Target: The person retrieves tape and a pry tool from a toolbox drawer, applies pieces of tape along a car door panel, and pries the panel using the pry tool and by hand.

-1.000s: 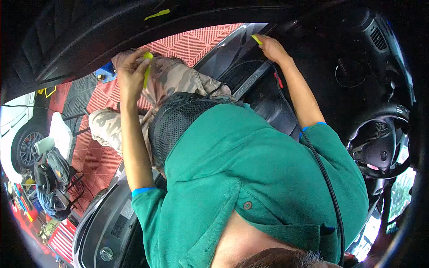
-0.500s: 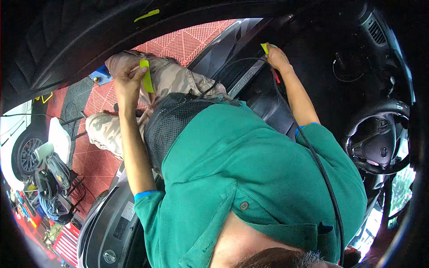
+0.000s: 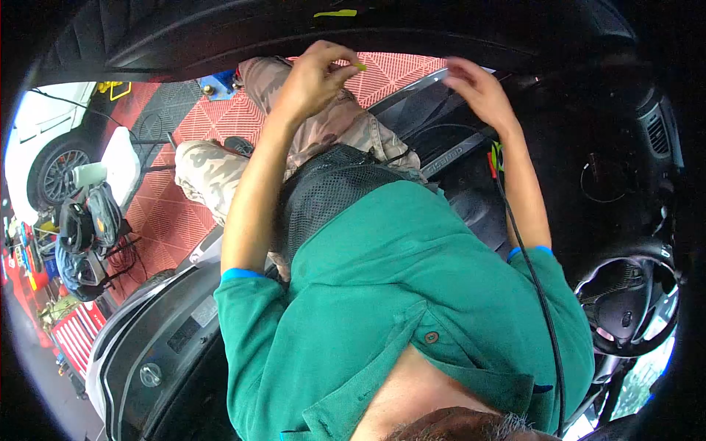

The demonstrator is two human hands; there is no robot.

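Observation:
My left hand (image 3: 316,79) is raised in front of the dark trim panel (image 3: 412,40), thumb and fingers pinched on a yellow-green strip (image 3: 361,67); only a small end of it shows. Across from it, my right hand (image 3: 482,95) hovers near the door sill (image 3: 445,151). Its fingers look stretched out and apart, with blurred tips, and I see nothing in them. Another yellow-green strip (image 3: 335,13) lies on the dark panel above. Beside my right forearm is a small red and green item (image 3: 494,161) whose kind I cannot make out.
A black cable (image 3: 533,287) runs over my green shirt and past my right arm. The steering wheel (image 3: 625,305) is on the right. Red floor tiles (image 3: 158,220), a white car's wheel (image 3: 62,173) and several bags (image 3: 92,220) are at the left.
Both hands have moved up and closer together. The strip in my left hand now shows only a small end. The strip seen in my right hand earlier no longer shows there. The view has shifted.

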